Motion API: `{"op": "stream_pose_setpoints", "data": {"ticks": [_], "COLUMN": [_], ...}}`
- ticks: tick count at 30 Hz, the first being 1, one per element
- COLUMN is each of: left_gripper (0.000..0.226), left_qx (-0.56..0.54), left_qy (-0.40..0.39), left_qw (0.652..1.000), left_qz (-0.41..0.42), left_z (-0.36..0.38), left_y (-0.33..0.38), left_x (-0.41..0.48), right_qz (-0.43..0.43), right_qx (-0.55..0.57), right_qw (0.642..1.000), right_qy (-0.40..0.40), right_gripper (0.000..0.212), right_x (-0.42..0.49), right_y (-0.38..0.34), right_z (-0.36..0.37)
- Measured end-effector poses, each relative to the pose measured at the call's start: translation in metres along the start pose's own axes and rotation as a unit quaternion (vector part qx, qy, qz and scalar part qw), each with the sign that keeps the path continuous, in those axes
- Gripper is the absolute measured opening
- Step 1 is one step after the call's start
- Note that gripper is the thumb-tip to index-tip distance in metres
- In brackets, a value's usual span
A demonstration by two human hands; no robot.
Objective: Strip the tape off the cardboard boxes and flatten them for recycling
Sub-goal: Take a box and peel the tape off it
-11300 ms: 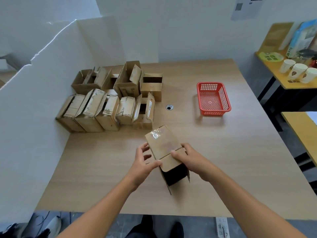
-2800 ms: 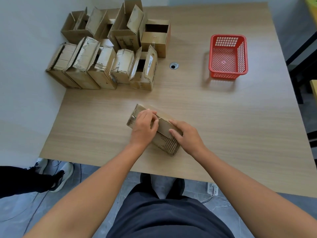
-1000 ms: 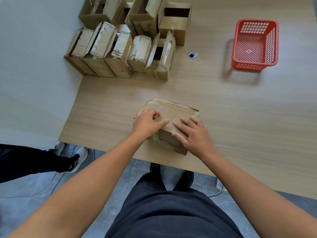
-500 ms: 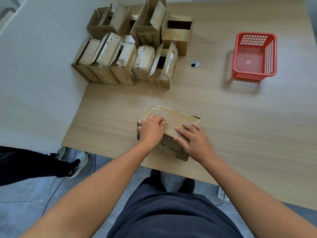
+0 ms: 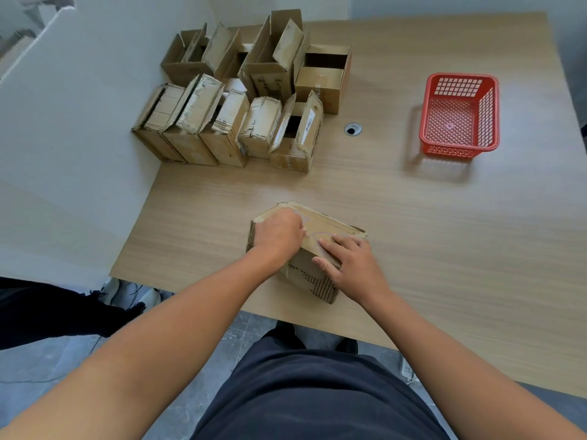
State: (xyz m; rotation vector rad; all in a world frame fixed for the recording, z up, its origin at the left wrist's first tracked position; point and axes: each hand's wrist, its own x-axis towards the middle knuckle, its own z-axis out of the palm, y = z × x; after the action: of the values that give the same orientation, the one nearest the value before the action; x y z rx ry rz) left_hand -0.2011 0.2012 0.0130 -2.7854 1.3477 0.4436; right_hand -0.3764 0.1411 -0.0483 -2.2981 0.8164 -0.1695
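Because the clear tape [image 5: 320, 235] needs a steady surface to peel from, I have the cardboard box [image 5: 330, 224] lying at the near edge of the table [image 5: 444, 236], right grip [image 5: 349, 265] spread flat and pressing it down, left grip [image 5: 279, 235] curled, pinching the tape along its top face.

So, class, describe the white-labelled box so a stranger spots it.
On the table, find the cluster of open boxes at the far left. The box ends the nearer row on the right; it alone has a white label on its flap.
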Motion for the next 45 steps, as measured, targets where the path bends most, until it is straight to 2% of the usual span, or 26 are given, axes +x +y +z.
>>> {"op": "stream_pose_setpoints", "data": {"ticks": [6, 10, 12, 14, 17, 22, 23, 25, 28, 30, 31, 33, 34, 37, 38, 39, 40, 42, 45], "left_gripper": [0.018, 0.021, 0.016, 0.025, 0.024, 0.01, 0.013, 0.03, 0.05, 0.056, 0.05, 0.029, 0.022, 0.017, 0.016, 0.016, 0.017, 0.02, 0.019], "left_qx": [0.087, 0.061, -0.009, -0.124, -0.37, -0.506, -0.506, -0.456, -0.373, -0.369, -0.381, -0.442, -0.495, -0.652, -0.678, -0.686, -0.674, -0.616, -0.579], "left_qy": [-0.019, -0.037, -0.015, 0.022, 0.014, -0.028, -0.042, -0.044, -0.001, 0.026, 0.045, 0.089, 0.096, 0.074, 0.066, 0.057, 0.055, 0.067, 0.056], "left_qw": [0.995, 0.997, 1.0, 0.991, 0.928, 0.861, 0.86, 0.883, 0.919, 0.92, 0.914, 0.885, 0.859, 0.755, 0.732, 0.725, 0.736, 0.781, 0.809], "left_qz": [0.051, 0.027, -0.006, -0.039, -0.042, 0.041, 0.06, 0.1, 0.125, 0.131, 0.131, 0.115, 0.091, 0.02, 0.012, 0.016, 0.034, 0.082, 0.092], "left_z": [0.005, 0.007, 0.006, 0.006, 0.008, 0.017, 0.018, 0.018, 0.017, 0.016, 0.018, 0.022, 0.025, 0.032, 0.034, 0.035, 0.035, 0.036, 0.035], "left_y": [0.005, -0.001, -0.007, -0.018, -0.033, -0.051, -0.054, -0.058, -0.058, -0.054, -0.051, -0.046, -0.045, -0.045, -0.046, -0.048, -0.049, -0.05, -0.054], "left_x": [0.0, 0.004, 0.007, 0.008, -0.002, -0.012, -0.009, -0.003, 0.011, 0.02, 0.024, 0.029, 0.031, 0.034, 0.036, 0.037, 0.037, 0.037, 0.035], "right_qz": [-0.019, -0.019, -0.01, 0.015, 0.042, 0.041, 0.044, 0.047, 0.067, 0.088, 0.095, 0.105, 0.11, 0.128, 0.135, 0.141, 0.146, 0.158, 0.189], "right_qx": [-0.015, -0.014, -0.011, -0.001, 0.027, 0.038, 0.048, 0.066, 0.068, 0.041, 0.019, -0.009, -0.014, -0.016, -0.013, -0.01, -0.006, -0.001, 0.009], "right_qw": [0.999, 0.999, 1.0, 1.0, 0.999, 0.998, 0.998, 0.997, 0.995, 0.994, 0.994, 0.993, 0.992, 0.99, 0.989, 0.988, 0.988, 0.986, 0.981], "right_qy": [0.033, 0.037, 0.028, 0.013, 0.008, -0.016, -0.015, -0.015, -0.033, -0.043, -0.047, -0.053, -0.053, -0.053, -0.056, -0.058, -0.059, -0.059, -0.042], "right_gripper": [0.048, 0.047, 0.048, 0.049, 0.05, 0.047, 0.046, 0.043, 0.044, 0.047, 0.05, 0.053, 0.053, 0.048, 0.047, 0.045, 0.044, 0.042, 0.043], "right_x": [-0.003, -0.002, 0.0, 0.004, 0.012, 0.022, 0.023, 0.025, 0.03, 0.033, 0.035, 0.037, 0.039, 0.047, 0.05, 0.052, 0.055, 0.059, 0.067], "right_y": [-0.001, -0.003, -0.002, -0.001, 0.002, 0.002, 0.002, 0.001, 0.003, 0.003, 0.003, 0.001, 0.001, 0.002, 0.002, 0.001, 0.001, 0.002, 0.001], "right_z": [0.006, 0.006, 0.004, 0.0, -0.007, -0.019, -0.021, -0.023, -0.027, -0.029, -0.03, -0.031, -0.032, -0.037, -0.039, -0.039, -0.04, -0.041, -0.044]}}
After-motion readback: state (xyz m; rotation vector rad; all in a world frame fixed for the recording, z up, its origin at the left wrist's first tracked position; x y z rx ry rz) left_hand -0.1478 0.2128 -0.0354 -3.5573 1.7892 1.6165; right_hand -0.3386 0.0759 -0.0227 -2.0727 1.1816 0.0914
